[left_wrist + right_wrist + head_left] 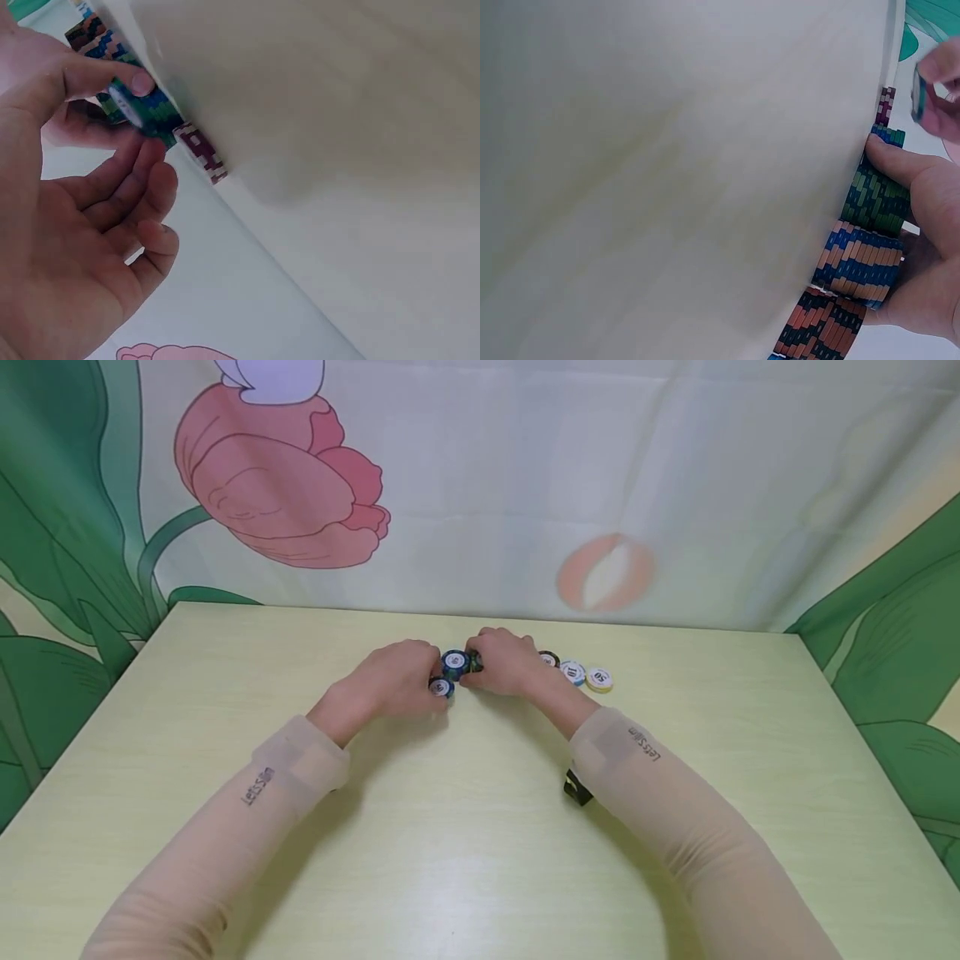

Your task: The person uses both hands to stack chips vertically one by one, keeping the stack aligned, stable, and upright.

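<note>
My left hand (397,677) pinches a blue poker chip (441,687) between thumb and fingers. In the right wrist view that chip (918,94) is tilted on edge and blurred. Beside it stands a stack of blue-rimmed poker chips (454,664). My right hand (510,664) holds the green stack of poker chips (876,199), its thumb along the near side and fingers behind. A low dark red stack of chips (199,152) stands at the row's left end; the head view does not show it.
Rightward the row continues with black-rimmed chips (549,658), blue-and-white chips (573,672) and yellow-rimmed chips (599,679). A small black object (577,787) lies partly under the right sleeve. A printed curtain (480,485) hangs behind the table's far edge.
</note>
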`<state>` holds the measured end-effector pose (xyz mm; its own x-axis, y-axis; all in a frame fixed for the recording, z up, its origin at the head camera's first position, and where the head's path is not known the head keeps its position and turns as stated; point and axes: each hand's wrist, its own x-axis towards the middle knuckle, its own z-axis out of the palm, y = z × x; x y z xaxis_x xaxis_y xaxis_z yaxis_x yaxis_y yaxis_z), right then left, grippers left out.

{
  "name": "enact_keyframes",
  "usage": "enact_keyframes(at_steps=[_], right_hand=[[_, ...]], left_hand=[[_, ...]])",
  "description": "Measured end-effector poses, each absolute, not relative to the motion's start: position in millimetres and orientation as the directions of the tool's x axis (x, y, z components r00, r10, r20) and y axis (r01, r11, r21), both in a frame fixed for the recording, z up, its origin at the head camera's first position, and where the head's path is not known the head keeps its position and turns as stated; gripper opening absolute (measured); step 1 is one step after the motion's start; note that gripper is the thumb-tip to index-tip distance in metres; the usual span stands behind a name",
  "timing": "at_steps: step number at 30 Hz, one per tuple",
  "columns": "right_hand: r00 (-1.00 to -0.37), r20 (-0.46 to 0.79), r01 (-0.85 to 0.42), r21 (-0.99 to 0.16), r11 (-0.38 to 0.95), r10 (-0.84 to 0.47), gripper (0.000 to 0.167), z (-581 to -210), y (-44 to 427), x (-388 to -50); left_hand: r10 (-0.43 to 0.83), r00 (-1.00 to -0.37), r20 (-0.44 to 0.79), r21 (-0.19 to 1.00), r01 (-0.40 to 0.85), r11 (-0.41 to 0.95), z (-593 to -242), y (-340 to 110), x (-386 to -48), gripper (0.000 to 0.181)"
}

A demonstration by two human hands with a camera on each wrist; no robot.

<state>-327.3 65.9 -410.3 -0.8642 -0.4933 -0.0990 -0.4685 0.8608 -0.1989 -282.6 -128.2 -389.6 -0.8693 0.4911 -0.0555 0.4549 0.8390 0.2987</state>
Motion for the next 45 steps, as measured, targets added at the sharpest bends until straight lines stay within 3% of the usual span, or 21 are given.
enact_keyframes(at_steps=[5,14,25,31,37,45], right_hand=[[-0.863,-0.075,-0.477,-0.207,0.854,-0.5,0.038,-412.0,66.7,-325.6],[-0.869,-0.06,-0.468,-0.217,0.857,-0.49,0.033,-413.6,65.4,-319.7],[-0.869,-0.09,-0.461,-0.214,0.861,-0.488,0.032,-407.9,64.6,-320.4],[-0.87,-0.106,-0.455,-0.208,0.866,-0.482,0.034,-404.2,65.7,-322.0],[-0.865,-0.12,-0.459,-0.207,0.864,-0.488,0.036,-401.1,66.9,-323.2],[-0.861,-0.135,-0.459,-0.208,0.864,-0.49,0.037,-399.0,68.2,-325.7]], left_hand=[[0.507,-0.861,0.043,0.278,0.497,0.822,-385.5,-122.8,-284.9,0.025],[0.473,-0.877,0.08,0.249,0.477,0.843,-389.8,-115.7,-292.5,0.021],[0.438,-0.898,0.034,0.22,0.435,0.873,-389.0,-113.2,-302.5,0.017],[0.468,-0.884,0.012,0.266,0.454,0.85,-387.0,-112.2,-307.8,0.017],[0.445,-0.895,-0.037,0.311,0.413,0.856,-383.3,-114.4,-308.9,0.031],[0.459,-0.887,-0.056,0.337,0.416,0.845,-379.4,-113.4,-311.2,0.025]])
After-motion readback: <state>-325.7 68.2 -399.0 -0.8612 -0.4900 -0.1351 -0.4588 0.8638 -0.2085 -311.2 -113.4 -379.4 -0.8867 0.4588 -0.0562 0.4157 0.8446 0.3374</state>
